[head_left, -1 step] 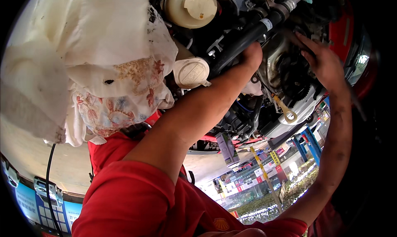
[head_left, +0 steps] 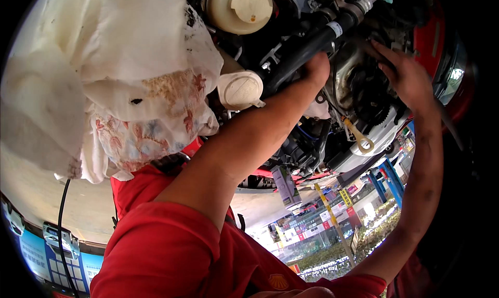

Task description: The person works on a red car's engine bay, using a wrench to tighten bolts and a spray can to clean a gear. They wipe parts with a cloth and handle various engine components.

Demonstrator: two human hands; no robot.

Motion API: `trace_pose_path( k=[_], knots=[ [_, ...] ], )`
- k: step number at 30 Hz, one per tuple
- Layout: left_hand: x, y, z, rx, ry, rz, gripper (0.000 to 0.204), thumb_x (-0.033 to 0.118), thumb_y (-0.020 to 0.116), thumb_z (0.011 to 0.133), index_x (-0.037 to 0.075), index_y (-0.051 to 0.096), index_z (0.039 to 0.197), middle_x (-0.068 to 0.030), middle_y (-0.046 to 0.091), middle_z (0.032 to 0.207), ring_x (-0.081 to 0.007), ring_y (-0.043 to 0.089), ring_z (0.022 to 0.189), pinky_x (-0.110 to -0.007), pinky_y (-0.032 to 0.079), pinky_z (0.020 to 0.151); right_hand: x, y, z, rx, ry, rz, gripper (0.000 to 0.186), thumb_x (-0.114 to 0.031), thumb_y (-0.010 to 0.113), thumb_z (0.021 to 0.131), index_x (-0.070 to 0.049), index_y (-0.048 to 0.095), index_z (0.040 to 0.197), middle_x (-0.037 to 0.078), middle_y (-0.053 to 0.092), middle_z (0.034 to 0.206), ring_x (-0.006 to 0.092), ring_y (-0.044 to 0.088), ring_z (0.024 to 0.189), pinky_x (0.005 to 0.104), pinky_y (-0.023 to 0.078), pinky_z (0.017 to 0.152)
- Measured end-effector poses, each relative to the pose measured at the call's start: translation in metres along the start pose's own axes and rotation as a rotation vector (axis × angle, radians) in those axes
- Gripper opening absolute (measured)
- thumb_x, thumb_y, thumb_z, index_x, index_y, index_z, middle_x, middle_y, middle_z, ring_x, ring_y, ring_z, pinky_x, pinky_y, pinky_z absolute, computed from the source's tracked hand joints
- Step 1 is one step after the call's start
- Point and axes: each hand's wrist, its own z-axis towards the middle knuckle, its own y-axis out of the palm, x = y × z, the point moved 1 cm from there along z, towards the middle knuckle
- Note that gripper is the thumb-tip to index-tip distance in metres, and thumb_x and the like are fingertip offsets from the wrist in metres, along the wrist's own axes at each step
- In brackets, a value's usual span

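Observation:
My left hand (head_left: 316, 68) reaches into the engine bay, under a thick black hose (head_left: 306, 54). Its fingers are hidden behind the hose and the parts below. On the other side of the bay, my right hand (head_left: 408, 82) is closed around a long dark bar (head_left: 382, 57). The bar's far end lies among dark engine parts, and its other end (head_left: 451, 127) sticks out past my wrist. Between my arms, a yellow dipstick handle (head_left: 358, 135) with a ring end stands by the engine. Beside my left forearm is a pale round reservoir cap (head_left: 240, 90).
A cream fluid reservoir (head_left: 239, 9) sits at the top. Stained white cloth (head_left: 145, 90) drapes the left side. Red bodywork (head_left: 429, 43) and a headlight (head_left: 455, 79) edge the right. A purple-grey box (head_left: 286, 186) stands near the bay's edge; a blue post (head_left: 390, 181) rises beyond.

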Motion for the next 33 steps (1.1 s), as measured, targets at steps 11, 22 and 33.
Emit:
trace_pose_path(
  k=[11,22,33],
  knots=[
    [0.006,0.002,-0.004,0.128,0.088,-0.089,0.032,0.022,0.056,0.096,-0.002,0.068,0.112,-0.027,0.066,0.12,-0.0441,0.059,0.117,-0.046,0.046,0.102,-0.002,-0.008,0.008,0.025,-0.025,0.141,0.048,-0.017,0.066,0.096,-0.023,0.058,0.143,0.013,0.071,0.114,0.0341,0.069,0.102,0.0431,0.054,0.088],
    [0.003,0.0,0.001,0.082,0.004,-0.026,0.03,0.018,0.05,0.1,-0.001,0.067,0.116,-0.027,0.066,0.121,-0.0422,0.06,0.117,-0.044,0.046,0.102,-0.003,-0.004,-0.001,0.004,0.032,0.207,0.047,-0.017,0.065,0.095,-0.021,0.059,0.142,0.014,0.071,0.109,0.0333,0.069,0.1,0.044,0.054,0.087],
    [-0.004,0.001,-0.003,0.091,0.121,-0.007,0.032,0.013,0.051,0.094,0.001,0.068,0.119,-0.0226,0.068,0.122,-0.0409,0.059,0.12,-0.043,0.044,0.106,-0.005,-0.008,-0.004,0.001,0.039,0.162,0.047,-0.017,0.066,0.095,-0.022,0.059,0.142,0.014,0.07,0.114,0.0336,0.068,0.101,0.043,0.052,0.088]
  ],
)
